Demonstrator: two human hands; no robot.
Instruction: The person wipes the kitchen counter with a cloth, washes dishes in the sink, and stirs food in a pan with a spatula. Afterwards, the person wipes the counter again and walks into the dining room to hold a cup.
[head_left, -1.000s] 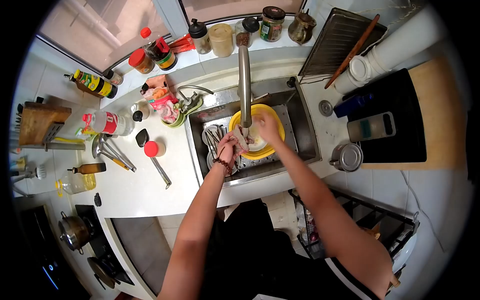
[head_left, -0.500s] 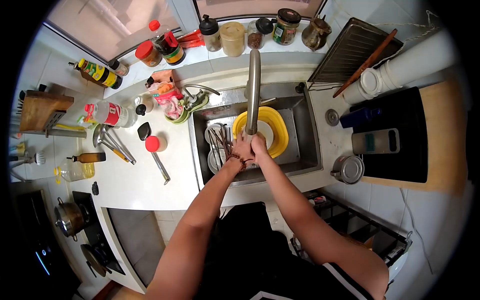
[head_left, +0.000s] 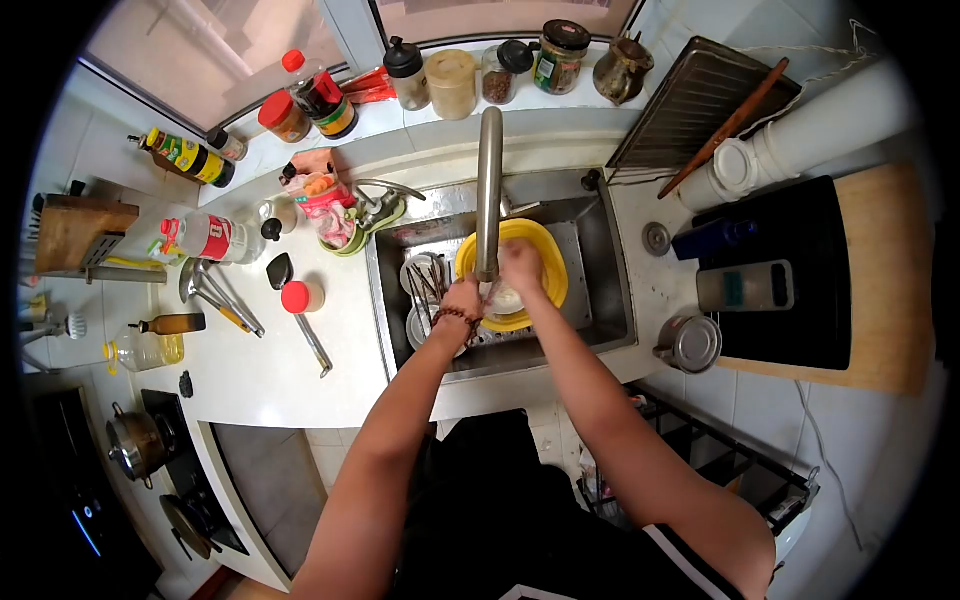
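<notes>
Under the tall faucet in the sink, my left hand, with a beaded bracelet at the wrist, is closed at the left edge of a pale bowl. The faucet spout hides part of the grip. My right hand is curled over the bowl's upper right side; whatever its fingers hold is hidden. The bowl is in or just over a yellow basin. Left of the basin, several dark chopsticks lie across pale dishes in the steel sink.
Jars and bottles, including a soy sauce bottle, line the windowsill. A red-lidded jar and several ladles are on the left counter. Right of the sink stands a metal mug, near a black board.
My hands, close together before, have moved apart. The right has shifted up and over the basin; the left has moved slightly left. The pale bowl now shows between them, and the view has shifted slightly.
</notes>
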